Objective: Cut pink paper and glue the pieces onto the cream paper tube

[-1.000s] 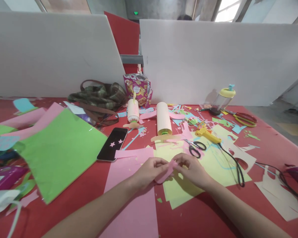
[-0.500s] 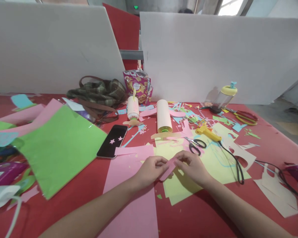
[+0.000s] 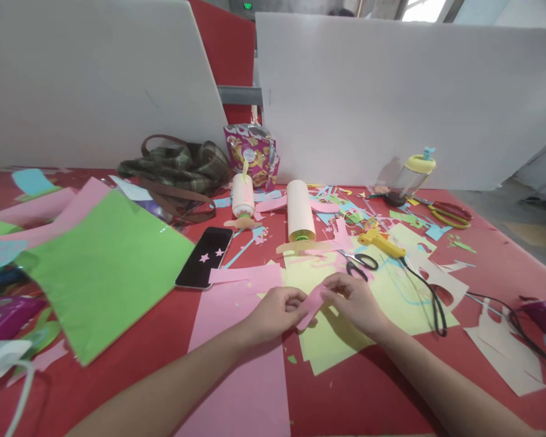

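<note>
Free passage: bare surface [image 3: 337, 394], lower centre of the frame, below left hand [image 3: 277, 312] and right hand [image 3: 355, 301]. Obstacles: scissors [image 3: 366, 261] and corded yellow glue gun [image 3: 386, 245], right of centre; upright cream tube [image 3: 300, 212], centre; white panel [image 3: 368, 91], upper right.

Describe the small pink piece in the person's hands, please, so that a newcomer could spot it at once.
On the red table, find the pale yellow sheets. Over their left part, the left hand and right hand hold a pink paper strip. Unlike the large pink sheet lying flat nearby, it is short and held up in both hands.
</note>
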`<state>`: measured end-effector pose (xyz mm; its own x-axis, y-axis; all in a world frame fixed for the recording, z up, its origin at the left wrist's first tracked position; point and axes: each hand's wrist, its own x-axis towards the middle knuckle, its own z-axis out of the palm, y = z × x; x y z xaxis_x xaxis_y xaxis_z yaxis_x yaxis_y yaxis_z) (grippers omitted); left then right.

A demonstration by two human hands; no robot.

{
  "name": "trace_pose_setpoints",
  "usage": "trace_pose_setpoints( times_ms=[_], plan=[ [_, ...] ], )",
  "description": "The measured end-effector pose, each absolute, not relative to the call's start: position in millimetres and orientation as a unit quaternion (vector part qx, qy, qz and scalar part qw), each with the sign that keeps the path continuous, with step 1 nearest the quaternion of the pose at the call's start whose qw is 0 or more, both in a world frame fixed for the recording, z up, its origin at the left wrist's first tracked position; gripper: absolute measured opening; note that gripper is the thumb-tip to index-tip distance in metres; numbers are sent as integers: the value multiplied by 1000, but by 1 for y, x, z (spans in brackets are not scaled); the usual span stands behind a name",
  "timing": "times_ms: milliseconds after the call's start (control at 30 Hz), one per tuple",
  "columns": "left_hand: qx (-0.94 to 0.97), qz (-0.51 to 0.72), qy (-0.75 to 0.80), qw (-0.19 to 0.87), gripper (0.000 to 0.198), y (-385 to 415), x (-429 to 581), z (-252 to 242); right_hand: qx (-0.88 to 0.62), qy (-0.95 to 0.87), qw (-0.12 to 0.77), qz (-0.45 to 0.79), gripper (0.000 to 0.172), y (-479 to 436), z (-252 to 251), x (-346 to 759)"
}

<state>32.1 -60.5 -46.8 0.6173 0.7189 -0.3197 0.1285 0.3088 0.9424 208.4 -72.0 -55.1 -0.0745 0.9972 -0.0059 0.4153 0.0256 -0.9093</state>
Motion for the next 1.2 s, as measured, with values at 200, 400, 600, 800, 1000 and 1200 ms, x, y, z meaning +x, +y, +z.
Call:
trace_pose_setpoints(
  times_ms=[200, 400, 600, 800, 1000, 1200],
  plan=[
    [542, 228, 400, 703, 34, -63, 35, -42, -574, -629, 342, 398, 6, -76, -58, 200],
    [549, 242, 426, 677, 34, -65, 37, -44, -583, -672, 349, 295, 6, -80, -60, 199],
    [536, 269, 445, 665, 29, -67, 40, -47, -570, -704, 345, 244, 9, -80, -59, 199],
    [506, 303, 448, 671, 21, -69, 42, -47, -497, -755, 393, 172, 7, -77, -64, 200],
    [540, 312, 464, 629, 19, -69, 40, -55, -432, -798, 413, 84, 14, -77, -66, 202],
    [499, 313, 453, 669, 24, -69, 41, -56, -392, -806, 435, 85, 19, -76, -63, 200]
  ],
)
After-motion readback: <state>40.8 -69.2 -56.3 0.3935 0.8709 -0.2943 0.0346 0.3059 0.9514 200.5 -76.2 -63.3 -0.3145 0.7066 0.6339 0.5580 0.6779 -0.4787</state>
